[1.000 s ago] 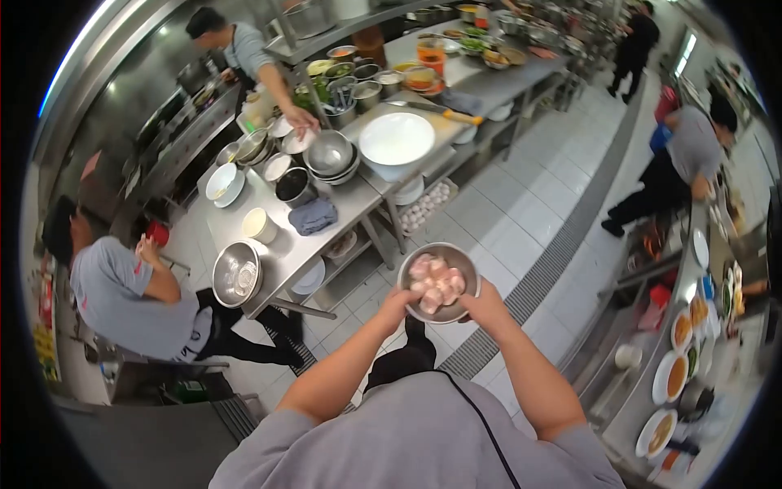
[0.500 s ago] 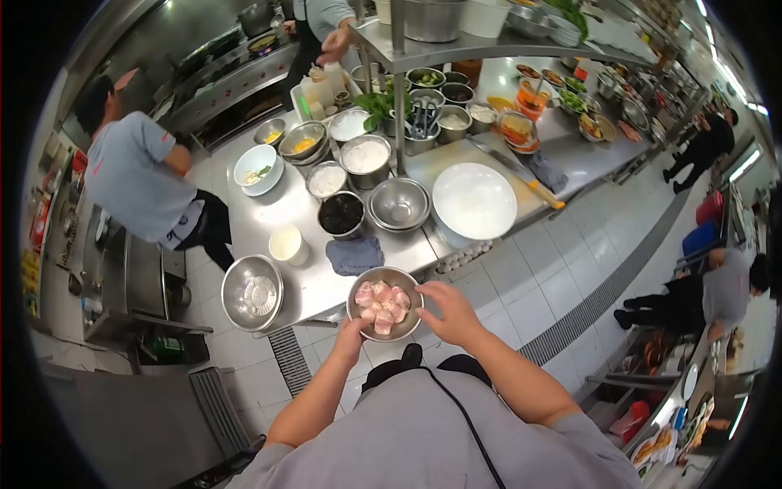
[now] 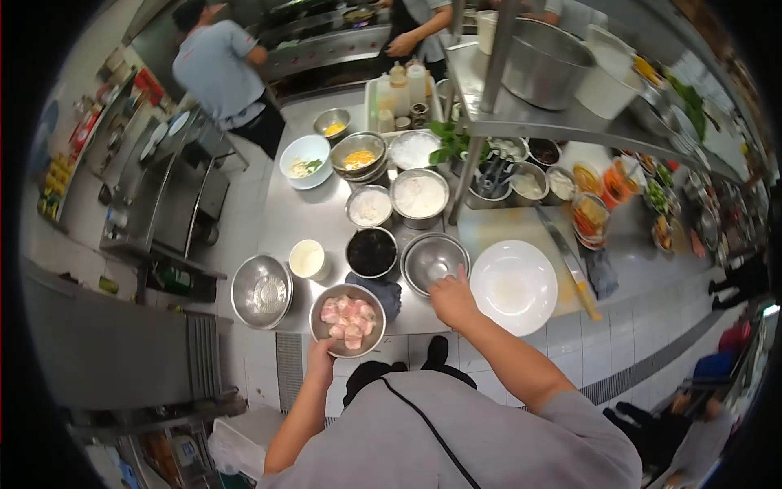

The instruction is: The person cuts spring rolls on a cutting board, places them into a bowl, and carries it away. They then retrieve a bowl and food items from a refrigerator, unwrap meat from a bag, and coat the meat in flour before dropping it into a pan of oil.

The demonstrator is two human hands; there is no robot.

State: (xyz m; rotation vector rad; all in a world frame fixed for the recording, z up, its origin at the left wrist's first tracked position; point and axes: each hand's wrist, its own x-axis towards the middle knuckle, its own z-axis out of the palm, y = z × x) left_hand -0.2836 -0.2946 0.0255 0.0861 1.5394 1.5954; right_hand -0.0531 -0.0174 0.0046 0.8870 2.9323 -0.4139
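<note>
My left hand (image 3: 321,360) grips the near rim of a metal bowl (image 3: 379,329) that holds pieces of pale pink raw meat (image 3: 349,316). This bowl is held up at the table's front edge, in front of a dark blue cloth (image 3: 386,293). My right hand (image 3: 453,300) is on the near right rim of a metal bowl (image 3: 422,254), its fingers curled at the edge and partly hidden. That bowl appears stacked in another and has nothing visible inside. Right of it lies a large white plate (image 3: 515,285).
A bowl of dark food (image 3: 371,252), a white tub (image 3: 308,259) and another metal bowl (image 3: 261,292) stand on the left. A knife (image 3: 562,244) lies on the cutting board (image 3: 498,225). A shelf post (image 3: 470,175) rises behind. Other people stand beyond the table.
My right hand has left the meat bowl and reached forward to the stacked metal bowl. The meat bowl, now in my left hand alone, is closer to the table. The camera view has turned.
</note>
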